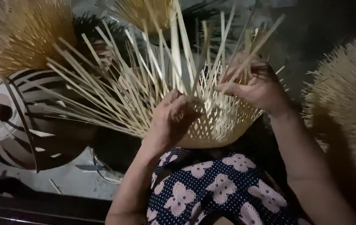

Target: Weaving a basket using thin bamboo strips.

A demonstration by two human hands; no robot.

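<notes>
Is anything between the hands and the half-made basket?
No. The left hand presses on the woven basket, and the right hand pinches its loose strips. Nothing visible lies between.

Dim, warm light falls from above on the pale woven bamboo-strip basket; edges toward nine and three o'clock sink into soft, blurred shadow

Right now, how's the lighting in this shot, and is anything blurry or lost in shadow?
Head view: the light falls mainly on the half-woven basket and its loose strips; the left hand and right hand are lit but slightly soft; the upper right corner and the bottom left go nearly black; the strip bundles at the left edge and right edge look blurred.
</notes>
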